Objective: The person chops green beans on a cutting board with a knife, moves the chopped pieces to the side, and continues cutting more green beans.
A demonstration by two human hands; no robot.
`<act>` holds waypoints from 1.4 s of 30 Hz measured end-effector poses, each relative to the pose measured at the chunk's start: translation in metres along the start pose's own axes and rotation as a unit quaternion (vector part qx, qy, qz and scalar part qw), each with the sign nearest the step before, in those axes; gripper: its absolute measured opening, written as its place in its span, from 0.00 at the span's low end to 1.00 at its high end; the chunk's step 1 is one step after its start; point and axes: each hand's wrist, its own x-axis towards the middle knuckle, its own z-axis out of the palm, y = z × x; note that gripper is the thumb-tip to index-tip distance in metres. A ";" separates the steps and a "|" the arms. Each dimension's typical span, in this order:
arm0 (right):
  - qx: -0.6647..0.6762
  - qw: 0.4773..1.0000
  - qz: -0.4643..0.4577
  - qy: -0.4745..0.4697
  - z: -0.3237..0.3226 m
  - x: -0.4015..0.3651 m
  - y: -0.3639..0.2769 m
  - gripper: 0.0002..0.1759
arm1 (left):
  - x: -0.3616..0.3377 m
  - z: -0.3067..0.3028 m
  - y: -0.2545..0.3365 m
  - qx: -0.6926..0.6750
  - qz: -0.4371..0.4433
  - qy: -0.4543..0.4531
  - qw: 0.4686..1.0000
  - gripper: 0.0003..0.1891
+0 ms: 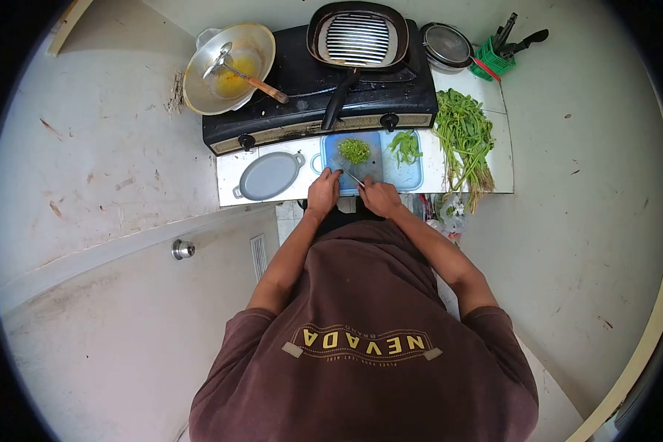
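My right hand (379,197) is wrapped round the handle of a small knife (351,177), its blade slanting up and left over the blue cutting board (401,175). Close to the blade's tip is my left hand (323,193), fingers closed at the board's near left edge; whatever they pinch is too small to make out. A heap of finely chopped greens (354,151) lies on the board just beyond the blade. Some larger cut green leaves (405,147) rest on the board's right part.
A grey oval dish (271,176) stands left of the board. Behind is a black gas stove (295,96) bearing a wok (199,81) with a ladle (254,81) and a grill pan (357,37). Leafy greens (464,140), strainers (448,46) and a green knife basket (486,59) are at right.
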 end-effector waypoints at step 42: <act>0.001 0.999 -0.024 0.025 0.015 0.007 -0.005 0.20 | -0.005 0.008 -0.001 -0.005 -0.012 0.018 1.000 0.09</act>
